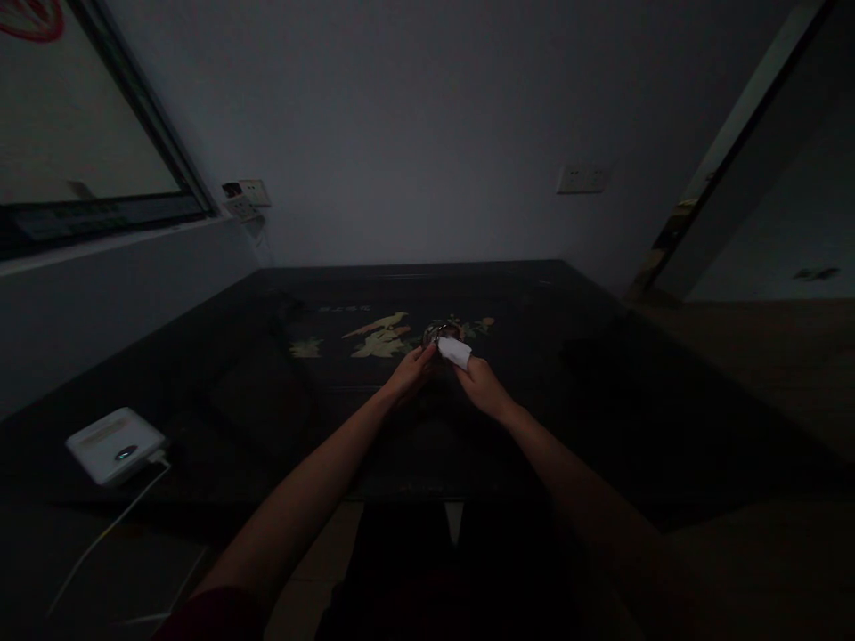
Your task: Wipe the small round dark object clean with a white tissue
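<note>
Over the dark table, my left hand (409,374) is closed on a small round shiny object (442,332), dark with bright glints. It may be glass or metal; the dim light hides its exact kind. My right hand (485,385) pinches a white tissue (455,352), or a thin cloth like it. The tissue's far end lies against the near right side of the shiny object. Both hands are close together at the middle of the table, and the fingertips behind the object are hidden.
The dark table (414,436) carries a painted bird-and-flower picture (380,338). At the left front stands a white box-shaped device (117,443) with a white cable (113,525) hanging over the edge. A wall with sockets (581,179) rises behind; a window (86,116) is at left.
</note>
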`<state>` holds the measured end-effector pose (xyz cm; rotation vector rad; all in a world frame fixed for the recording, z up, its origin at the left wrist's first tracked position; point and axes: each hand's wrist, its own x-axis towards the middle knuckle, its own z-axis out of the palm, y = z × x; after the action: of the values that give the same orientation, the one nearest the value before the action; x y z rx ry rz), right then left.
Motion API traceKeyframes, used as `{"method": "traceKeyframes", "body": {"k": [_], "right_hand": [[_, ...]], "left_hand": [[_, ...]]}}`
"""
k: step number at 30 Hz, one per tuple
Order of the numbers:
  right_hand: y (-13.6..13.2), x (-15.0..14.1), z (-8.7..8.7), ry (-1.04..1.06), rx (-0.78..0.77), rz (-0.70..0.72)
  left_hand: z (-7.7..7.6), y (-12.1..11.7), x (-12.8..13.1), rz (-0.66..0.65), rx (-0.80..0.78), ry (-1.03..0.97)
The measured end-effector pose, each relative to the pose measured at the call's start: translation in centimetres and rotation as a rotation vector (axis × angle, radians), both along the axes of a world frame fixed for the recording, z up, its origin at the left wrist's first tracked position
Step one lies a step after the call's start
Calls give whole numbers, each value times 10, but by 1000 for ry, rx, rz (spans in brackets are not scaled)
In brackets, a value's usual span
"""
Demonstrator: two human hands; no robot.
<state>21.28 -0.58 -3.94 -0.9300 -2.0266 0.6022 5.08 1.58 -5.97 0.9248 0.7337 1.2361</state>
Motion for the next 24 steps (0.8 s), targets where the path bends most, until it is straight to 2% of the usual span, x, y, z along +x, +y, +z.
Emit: {"method": "traceKeyframes", "body": {"k": [5,10,19,24], "right_hand": [[2,0,-4,-109,-20,-13],[4,1,-8,-258,56,-71],[2,4,-2,-486,201,-1],[0,2,-1,-560,253,-14]], "left_hand": [[1,0,4,-6,-22,-25],[0,4,3,50,-57,-6],[-12,14,-3,113,37,41],[-6,10,-7,46,-45,62]]}}
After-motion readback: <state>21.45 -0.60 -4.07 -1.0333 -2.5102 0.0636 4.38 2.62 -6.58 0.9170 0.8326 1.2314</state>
